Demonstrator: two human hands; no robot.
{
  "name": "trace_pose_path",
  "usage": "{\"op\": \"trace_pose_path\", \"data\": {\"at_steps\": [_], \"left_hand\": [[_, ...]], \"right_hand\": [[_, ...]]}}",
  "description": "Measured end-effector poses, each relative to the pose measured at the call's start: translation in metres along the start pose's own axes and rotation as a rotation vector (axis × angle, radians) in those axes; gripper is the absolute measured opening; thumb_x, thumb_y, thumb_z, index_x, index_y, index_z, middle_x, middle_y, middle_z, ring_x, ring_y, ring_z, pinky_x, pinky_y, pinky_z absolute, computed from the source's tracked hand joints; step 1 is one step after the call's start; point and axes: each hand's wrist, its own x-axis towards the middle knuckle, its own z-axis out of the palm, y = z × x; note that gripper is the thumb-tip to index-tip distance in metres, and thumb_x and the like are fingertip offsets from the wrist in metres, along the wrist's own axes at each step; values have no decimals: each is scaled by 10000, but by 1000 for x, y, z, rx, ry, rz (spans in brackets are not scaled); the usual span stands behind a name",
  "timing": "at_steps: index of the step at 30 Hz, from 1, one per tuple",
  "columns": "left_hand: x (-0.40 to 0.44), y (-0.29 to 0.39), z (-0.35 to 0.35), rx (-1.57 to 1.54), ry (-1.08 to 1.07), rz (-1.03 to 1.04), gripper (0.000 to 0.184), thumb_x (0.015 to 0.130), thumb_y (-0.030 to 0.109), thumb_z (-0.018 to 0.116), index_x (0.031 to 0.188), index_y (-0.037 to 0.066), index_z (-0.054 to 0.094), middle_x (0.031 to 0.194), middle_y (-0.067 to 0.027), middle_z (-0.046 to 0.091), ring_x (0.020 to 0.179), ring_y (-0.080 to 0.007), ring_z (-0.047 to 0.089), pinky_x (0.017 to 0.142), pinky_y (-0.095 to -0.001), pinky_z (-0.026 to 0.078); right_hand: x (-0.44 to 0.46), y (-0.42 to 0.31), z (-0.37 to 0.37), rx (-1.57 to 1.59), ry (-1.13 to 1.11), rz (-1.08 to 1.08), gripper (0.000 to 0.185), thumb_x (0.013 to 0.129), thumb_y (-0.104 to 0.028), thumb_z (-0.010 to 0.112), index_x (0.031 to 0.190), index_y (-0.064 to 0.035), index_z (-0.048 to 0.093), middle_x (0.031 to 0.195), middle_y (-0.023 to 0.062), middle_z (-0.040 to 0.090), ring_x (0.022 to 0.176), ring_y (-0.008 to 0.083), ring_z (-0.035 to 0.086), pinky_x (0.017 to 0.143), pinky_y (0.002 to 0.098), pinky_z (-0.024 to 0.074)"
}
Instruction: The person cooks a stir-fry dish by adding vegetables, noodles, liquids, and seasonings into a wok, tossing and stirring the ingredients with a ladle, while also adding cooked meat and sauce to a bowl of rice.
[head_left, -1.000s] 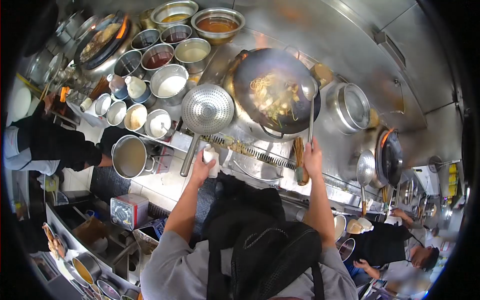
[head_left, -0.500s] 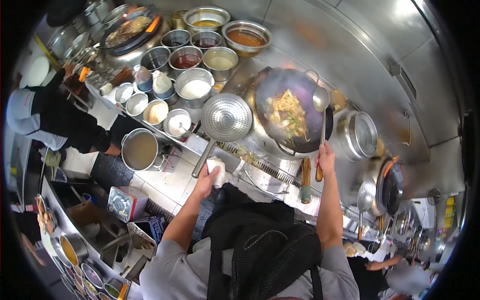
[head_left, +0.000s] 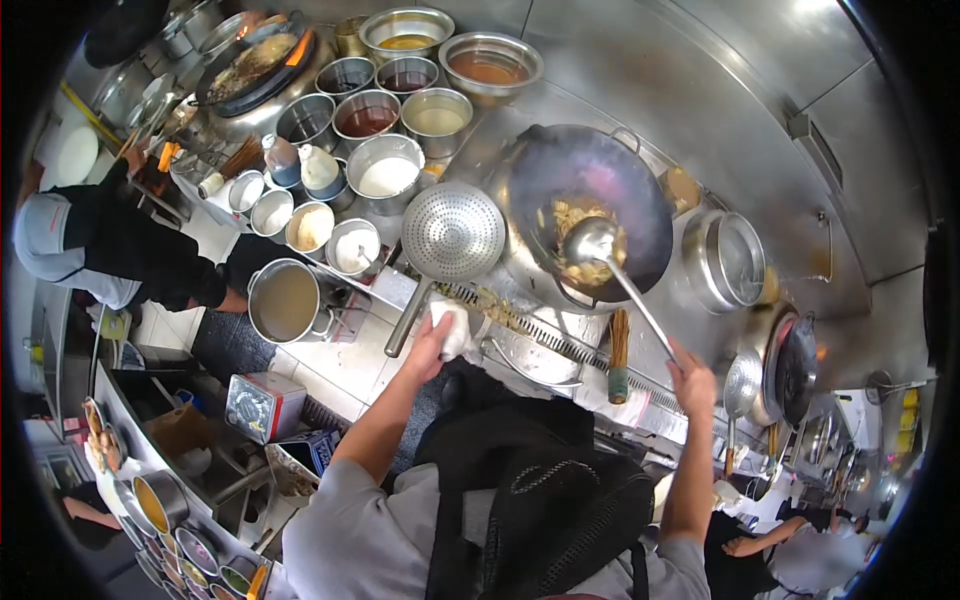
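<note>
The silver metal ladle hid part of the browned food in the round black wok. The right hand covered the end of its handle; the left hand covered part of the crumpled white cloth. At lower right, a grey-clad person was blurred. The stacked yellow objects beyond were too small to identify.

Open gap between left hand and brush; ladle across wok, strainer beside it.
</note>
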Motion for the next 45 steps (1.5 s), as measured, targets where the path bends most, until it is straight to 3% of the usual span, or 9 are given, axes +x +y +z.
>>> {"op": "trace_pose_path", "data": {"at_steps": [10,15,17,19,22,30,36,38,45], "left_hand": [[11,-11,37,10,-24,42,387,1057,215,624,1404,85,513,1258,-57,654,1092,-180,666,909,-354,578],[7,-26,37,-48,4,82,396,1096,278,541,1427,70,479,1249,-119,654,1073,-288,694,913,-447,598],[2,-28,49,-45,9,75,402,1100,307,524,1422,70,479,1244,-131,653,1051,-308,699,898,-468,604],[-6,-23,75,0,26,9,469,1108,422,464,1441,92,462,1283,-140,633,1094,-324,686,899,-517,602],[-11,-17,127,-54,53,-90,527,1102,486,433,1473,112,425,1334,-136,604,1187,-334,642,950,-556,577],[43,-59,261,36,131,-157,526,1063,394,591,1420,50,415,1299,-145,606,1089,-303,659,880,-517,563],[107,-111,223,392,127,93,589,984,278,686,1371,-54,391,1247,-181,591,1075,-252,623,911,-416,544],[111,-116,217,464,194,244,561,988,293,685,1297,-104,437,1135,-192,651,1005,-276,654,889,-406,538],[153,-130,187,638,70,199,797,946,459,694,1416,-121,415,1381,-290,570,1302,-387,567,1098,-440,440]], "right_hand": [[-38,-15,-163,-58,-189,197,544,819,-73,794,1343,-185,702,1063,194,738,918,392,715,827,451,555],[-8,31,-46,202,-269,222,464,903,-84,726,1362,-57,661,1239,254,700,990,362,746,884,438,562],[4,62,49,506,-31,82,481,948,-106,698,1418,-53,613,1052,209,760,796,268,732,732,405,581],[21,33,64,963,-209,453,518,1012,-159,643,1503,-51,519,809,103,675,611,149,625,536,341,531],[44,15,84,1181,-88,454,550,1051,-202,590,1556,-50,433,708,34,551,479,102,511,403,295,429],[89,-27,119,1158,-138,333,556,1088,-216,533,1599,-75,367,693,9,528,463,94,486,387,279,421],[85,-7,85,1422,-192,321,539,1087,-232,533,1578,-50,408,661,16,529,446,103,488,393,296,428],[105,-3,82,1028,-44,301,557,1082,-236,544,1591,-68,392,665,-2,522,455,82,473,382,278,414],[141,-15,106,992,-104,147,535,1063,-193,574,1552,-23,439,770,87,633,480,140,541,433,335,455]]}}
